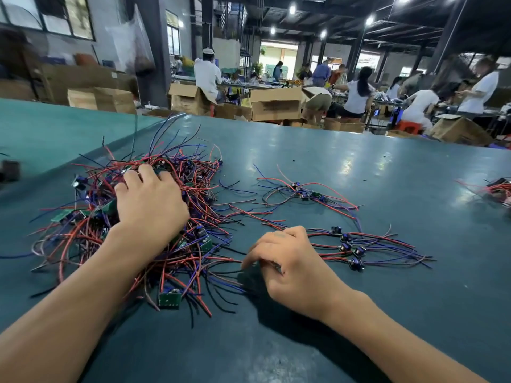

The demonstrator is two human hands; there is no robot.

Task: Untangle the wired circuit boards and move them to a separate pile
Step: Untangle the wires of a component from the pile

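A big tangled heap of small green circuit boards with red, blue and black wires [91, 217] lies on the left of the dark green table [359, 299]. My left hand [150, 201] rests palm down on top of the heap, fingers spread over the wires. My right hand [287, 261] sits at the heap's right edge, fingers curled and pinching wires that run out of the heap. Right of that hand lies a neat row of separated wired boards [351, 248]. Another small group of wired boards [307, 193] lies farther back.
More wired parts [497, 189] lie at the table's right edge, and a dark blurred object [9, 171] sits at the left edge. Beyond the far table edge are cardboard boxes [273, 105] and several people working at benches.
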